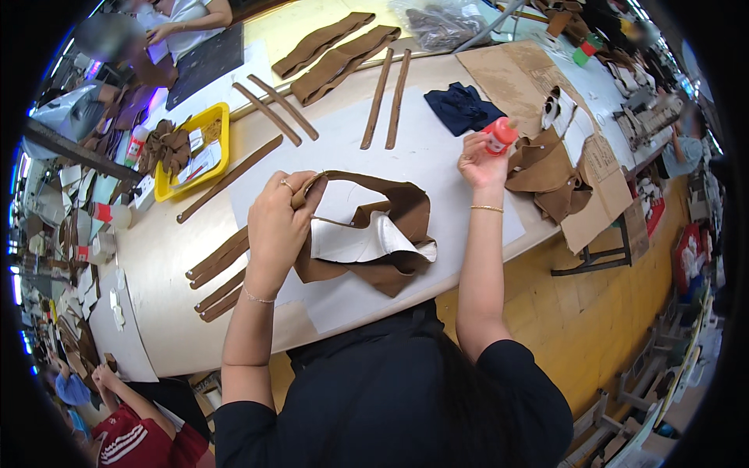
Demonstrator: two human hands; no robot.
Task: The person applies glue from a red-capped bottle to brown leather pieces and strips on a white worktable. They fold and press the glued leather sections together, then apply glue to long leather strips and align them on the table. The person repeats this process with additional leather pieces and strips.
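Observation:
My left hand (281, 210) pinches the upper left edge of a brown leather piece (406, 207) with a white lining, folded into a loose ring on the table. Raised above the table to the right, my right hand (481, 164) grips a small red squeeze bottle (500, 136) with a tan tip. The bottle is apart from the leather piece. Brown leather straps (218, 257) lie just left of my left hand, partly behind my forearm. Beyond the bottle rests a crumpled dark blue cloth (460, 108).
A yellow tray (226, 129) of brown pieces stands at the left. Pairs of narrow straps (378, 101) and wide brown bands (343, 66) lie farther back. More leather pieces (554, 179) rest on cardboard (515, 70) at the right. Other people work around the table.

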